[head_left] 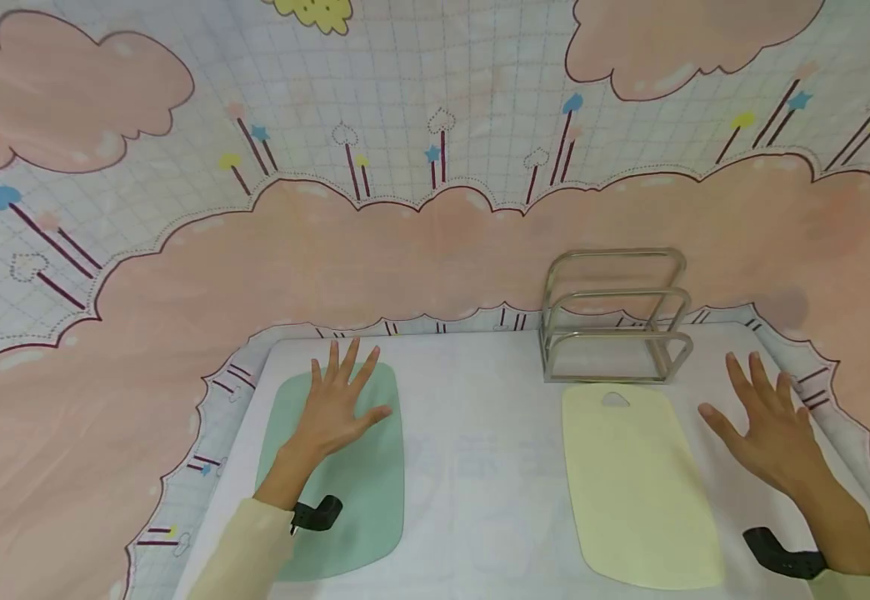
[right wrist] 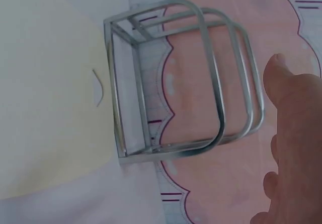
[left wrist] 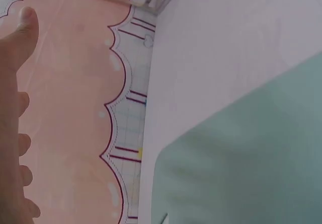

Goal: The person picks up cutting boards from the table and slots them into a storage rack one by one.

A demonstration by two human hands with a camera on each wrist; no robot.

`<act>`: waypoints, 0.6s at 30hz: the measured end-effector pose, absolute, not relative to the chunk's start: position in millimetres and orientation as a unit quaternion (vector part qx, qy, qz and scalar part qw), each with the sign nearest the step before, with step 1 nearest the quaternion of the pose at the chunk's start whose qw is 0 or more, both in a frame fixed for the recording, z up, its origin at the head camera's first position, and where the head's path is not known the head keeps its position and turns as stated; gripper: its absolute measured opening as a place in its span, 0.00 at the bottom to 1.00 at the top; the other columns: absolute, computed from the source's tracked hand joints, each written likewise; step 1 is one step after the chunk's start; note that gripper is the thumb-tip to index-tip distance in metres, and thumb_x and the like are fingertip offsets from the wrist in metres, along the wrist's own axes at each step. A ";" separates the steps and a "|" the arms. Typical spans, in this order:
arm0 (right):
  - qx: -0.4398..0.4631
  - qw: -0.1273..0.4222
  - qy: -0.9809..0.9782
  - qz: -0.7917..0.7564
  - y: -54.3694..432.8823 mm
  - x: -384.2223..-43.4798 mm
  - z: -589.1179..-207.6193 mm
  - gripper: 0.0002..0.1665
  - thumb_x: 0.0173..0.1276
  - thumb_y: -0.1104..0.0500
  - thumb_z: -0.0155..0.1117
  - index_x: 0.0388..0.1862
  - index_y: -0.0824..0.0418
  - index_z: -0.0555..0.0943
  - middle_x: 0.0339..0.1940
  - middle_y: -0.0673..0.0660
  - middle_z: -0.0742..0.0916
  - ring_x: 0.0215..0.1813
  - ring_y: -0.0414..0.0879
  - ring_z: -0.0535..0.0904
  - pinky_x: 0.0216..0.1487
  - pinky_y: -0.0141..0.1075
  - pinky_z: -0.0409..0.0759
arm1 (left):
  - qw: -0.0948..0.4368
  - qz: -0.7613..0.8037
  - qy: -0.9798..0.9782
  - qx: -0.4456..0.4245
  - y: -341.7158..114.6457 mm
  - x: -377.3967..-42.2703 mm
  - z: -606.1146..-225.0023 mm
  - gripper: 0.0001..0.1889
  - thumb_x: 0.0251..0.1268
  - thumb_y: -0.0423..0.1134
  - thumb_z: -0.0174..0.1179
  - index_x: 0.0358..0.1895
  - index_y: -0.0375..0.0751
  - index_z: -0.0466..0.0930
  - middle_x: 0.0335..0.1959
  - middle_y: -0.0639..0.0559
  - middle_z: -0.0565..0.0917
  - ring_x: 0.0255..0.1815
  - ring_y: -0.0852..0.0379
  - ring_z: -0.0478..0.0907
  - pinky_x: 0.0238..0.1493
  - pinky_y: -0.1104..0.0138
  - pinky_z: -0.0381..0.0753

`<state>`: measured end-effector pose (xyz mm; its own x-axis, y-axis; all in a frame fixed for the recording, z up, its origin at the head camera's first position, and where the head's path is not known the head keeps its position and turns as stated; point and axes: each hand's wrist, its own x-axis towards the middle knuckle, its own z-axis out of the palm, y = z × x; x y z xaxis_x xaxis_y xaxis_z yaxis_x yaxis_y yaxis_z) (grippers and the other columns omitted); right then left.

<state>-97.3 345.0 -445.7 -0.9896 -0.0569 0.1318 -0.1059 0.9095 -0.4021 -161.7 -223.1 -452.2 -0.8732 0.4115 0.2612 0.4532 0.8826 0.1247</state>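
Here, a pale green, round-cornered flat board (head_left: 360, 500) lies on the left of a smooth white tabletop (head_left: 483, 458), with the left hand (head_left: 337, 412) above its upper part. That hand's fingers and thumb are spread wide around nothing; whether it touches the board, I cannot tell. A pale yellow flat board (head_left: 641, 492) with a small cut-out near its top edge lies well apart, to the right. Beside it is the right hand (head_left: 768, 433), likewise spread wide and gripping nothing. Just beyond the yellow board's top edge stands a silvery metal-wire rack (head_left: 615, 334) with three upright loops. Each wrist bears a black mount (head_left: 318, 513) near a pale yellowish sleeve (head_left: 243, 550). Around the tabletop spreads a pink-and-white cloth (head_left: 405, 258) printed with clouds and a grid.
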 end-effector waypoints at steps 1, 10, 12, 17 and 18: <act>0.042 0.060 -0.975 0.211 344.8 -97.2 -445.6 0.49 0.72 0.42 0.51 0.78 0.53 0.35 0.76 0.66 0.38 0.68 0.75 0.24 0.54 0.76 0.27 | 0.114 -0.096 -0.963 -0.225 -220.0 -162.4 -452.4 0.52 0.55 0.80 0.23 0.77 0.48 0.50 0.76 0.37 0.47 0.74 0.31 0.35 0.63 0.32 0.40; 0.034 0.044 -0.964 0.259 339.1 -97.8 -448.8 0.48 0.74 0.44 0.48 0.78 0.57 0.33 0.75 0.68 0.36 0.68 0.77 0.25 0.53 0.76 0.27 | 0.092 -0.161 -0.955 -0.230 -187.8 -167.8 -450.9 0.53 0.54 0.81 0.23 0.77 0.49 0.46 0.77 0.41 0.41 0.75 0.38 0.31 0.67 0.38 0.38; 0.033 0.043 -0.960 0.273 338.7 -99.5 -448.7 0.48 0.74 0.45 0.47 0.77 0.57 0.32 0.75 0.67 0.36 0.68 0.78 0.27 0.54 0.76 0.29 | 0.096 -0.186 -0.950 -0.232 -178.8 -168.8 -450.8 0.53 0.55 0.81 0.23 0.77 0.47 0.47 0.77 0.42 0.42 0.75 0.37 0.33 0.68 0.39 0.42; 0.035 0.056 -0.947 0.314 340.3 -105.1 -446.8 0.47 0.76 0.47 0.46 0.77 0.55 0.29 0.76 0.61 0.33 0.69 0.77 0.34 0.54 0.78 0.40 | 0.099 -0.248 -0.933 -0.242 -152.2 -173.3 -454.2 0.54 0.54 0.81 0.24 0.76 0.45 0.51 0.77 0.40 0.45 0.74 0.35 0.38 0.59 0.37 0.62; 0.036 0.059 -0.944 0.323 340.3 -106.2 -446.8 0.47 0.76 0.47 0.46 0.77 0.55 0.29 0.76 0.61 0.33 0.70 0.77 0.35 0.54 0.77 0.42 | 0.096 -0.257 -0.930 -0.243 -146.7 -174.1 -455.4 0.54 0.54 0.81 0.24 0.76 0.45 0.51 0.77 0.40 0.46 0.74 0.35 0.39 0.56 0.36 0.65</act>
